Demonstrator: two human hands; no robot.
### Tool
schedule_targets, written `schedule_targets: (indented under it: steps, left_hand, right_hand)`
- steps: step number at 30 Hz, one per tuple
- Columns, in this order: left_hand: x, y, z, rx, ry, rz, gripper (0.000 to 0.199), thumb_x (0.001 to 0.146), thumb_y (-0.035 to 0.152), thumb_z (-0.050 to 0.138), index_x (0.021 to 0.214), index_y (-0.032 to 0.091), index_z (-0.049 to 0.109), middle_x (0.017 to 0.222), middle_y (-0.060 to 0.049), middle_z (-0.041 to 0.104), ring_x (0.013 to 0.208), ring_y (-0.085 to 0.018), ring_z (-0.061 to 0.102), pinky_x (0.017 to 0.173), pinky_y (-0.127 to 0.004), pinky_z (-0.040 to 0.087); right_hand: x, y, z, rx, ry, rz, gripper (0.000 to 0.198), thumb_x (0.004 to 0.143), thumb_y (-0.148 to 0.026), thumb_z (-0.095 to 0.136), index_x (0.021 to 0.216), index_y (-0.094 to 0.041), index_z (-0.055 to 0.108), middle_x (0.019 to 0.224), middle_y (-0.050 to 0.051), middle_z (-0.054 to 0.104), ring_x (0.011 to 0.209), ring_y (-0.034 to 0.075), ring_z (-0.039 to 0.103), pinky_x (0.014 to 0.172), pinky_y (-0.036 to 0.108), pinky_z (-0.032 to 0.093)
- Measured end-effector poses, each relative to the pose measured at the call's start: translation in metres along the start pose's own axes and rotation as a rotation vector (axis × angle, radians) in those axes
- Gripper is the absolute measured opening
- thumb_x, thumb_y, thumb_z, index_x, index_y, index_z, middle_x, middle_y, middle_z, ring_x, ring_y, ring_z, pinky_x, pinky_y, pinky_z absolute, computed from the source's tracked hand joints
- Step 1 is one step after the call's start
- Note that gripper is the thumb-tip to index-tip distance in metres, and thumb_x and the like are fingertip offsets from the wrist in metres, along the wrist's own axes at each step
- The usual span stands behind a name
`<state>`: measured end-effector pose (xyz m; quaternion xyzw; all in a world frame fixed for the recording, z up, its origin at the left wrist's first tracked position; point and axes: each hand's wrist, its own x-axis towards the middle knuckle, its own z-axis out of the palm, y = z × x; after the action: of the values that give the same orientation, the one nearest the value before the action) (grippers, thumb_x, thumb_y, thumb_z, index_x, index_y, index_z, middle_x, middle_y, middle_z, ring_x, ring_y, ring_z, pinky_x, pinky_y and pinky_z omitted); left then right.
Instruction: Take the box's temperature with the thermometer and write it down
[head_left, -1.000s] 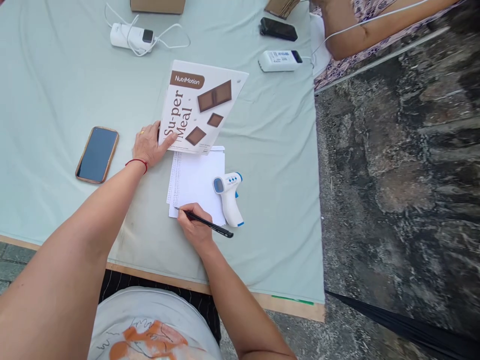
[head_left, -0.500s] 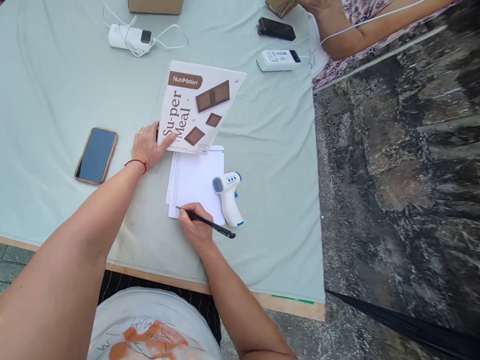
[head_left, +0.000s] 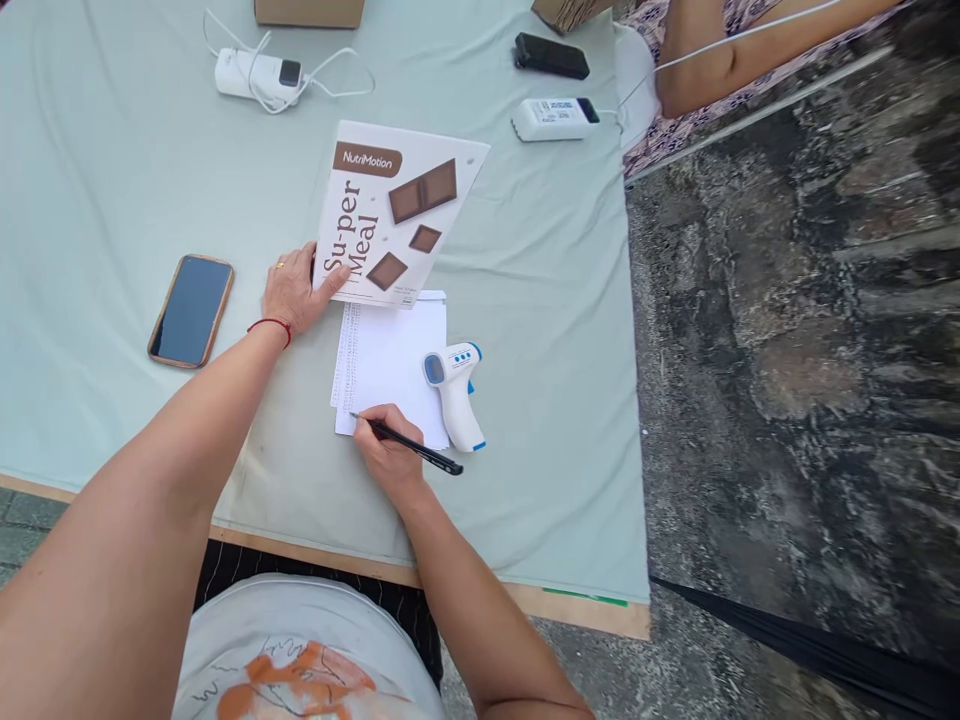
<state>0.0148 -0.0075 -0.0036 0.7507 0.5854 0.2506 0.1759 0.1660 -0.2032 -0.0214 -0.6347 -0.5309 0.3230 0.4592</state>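
Note:
My left hand grips the lower left corner of a white box printed "NutriMotion Su-per Meal" with chocolate pieces, its thumb on the front face. Below the box, its top edge partly covered, lies a pad of white paper sheets with small handwriting down the left side. A black pen is pinched in my right hand, its tip touching the paper near the lower left. A white and blue infrared thermometer rests over the pad's right edge, close to my right hand.
A smartphone lies left of my left hand. At the back are a white device with a cable, a cardboard box, a black device and a white power bank. Another person's arm is at upper right, beyond the cloth-covered table.
The pen's rear end has shifted slightly left while its tip stays on the paper. The other person's hand has withdrawn from the cardboard piece at upper right. My left hand stays put.

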Motion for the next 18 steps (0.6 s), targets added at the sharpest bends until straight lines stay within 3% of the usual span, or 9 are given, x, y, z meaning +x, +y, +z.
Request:
schedule_targets:
  steps: [11, 18]
  left_hand:
    - [0.0003, 0.0002, -0.0001, 0.002, 0.011, 0.004, 0.067, 0.094, 0.073, 0.032, 0.124, 0.017, 0.054, 0.112, -0.014, 0.061, 0.115, -0.031, 0.052, 0.1, -0.045, 0.036]
    - [0.0001, 0.0007, -0.0001, 0.009, 0.022, 0.004, 0.066, 0.093, 0.073, 0.033, 0.12, 0.017, 0.055, 0.108, -0.013, 0.062, 0.112, -0.03, 0.053, 0.099, -0.044, 0.037]
  right_hand:
    - [0.0008, 0.0031, -0.0015, 0.001, 0.03, 0.006, 0.017, 0.074, -0.033, 0.051, 0.068, -0.019, 0.057, 0.056, -0.003, 0.052, 0.052, 0.012, 0.046, 0.052, 0.024, 0.039]
    - [-0.0017, 0.0057, 0.0012, -0.036, 0.018, -0.114, 0.012, 0.077, -0.026, 0.051, 0.068, -0.019, 0.055, 0.055, -0.005, 0.049, 0.05, 0.01, 0.044, 0.049, 0.023, 0.038]
